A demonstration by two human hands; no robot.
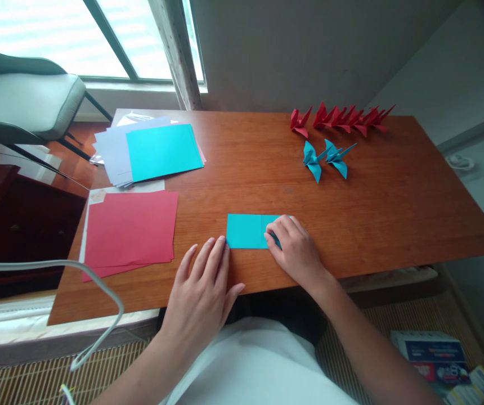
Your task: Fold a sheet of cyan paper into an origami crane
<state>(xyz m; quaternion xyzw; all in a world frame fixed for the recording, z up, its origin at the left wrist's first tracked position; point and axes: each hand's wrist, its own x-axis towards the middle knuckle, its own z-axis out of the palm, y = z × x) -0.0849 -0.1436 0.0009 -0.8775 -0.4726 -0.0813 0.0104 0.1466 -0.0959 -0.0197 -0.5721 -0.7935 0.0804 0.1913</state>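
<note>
Your blue paper rectangle [244, 230], marked by a crosswise crease, lies flat on the wooden table [233, 169] in front of you. Your left hand [204, 278] is palm down, grasping nothing, fingertips at the paper's left edge; your right hand [297, 247] curls over its right end, whether pinching it cannot be determined. Red sheets [132, 228] lie to the left.

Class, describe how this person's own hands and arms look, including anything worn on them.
The left hand and right hand are ungloved, five-fingered, without visible rings. Both forearms show no sleeve, watch or bracelet. A plain white top covers the torso.
</note>
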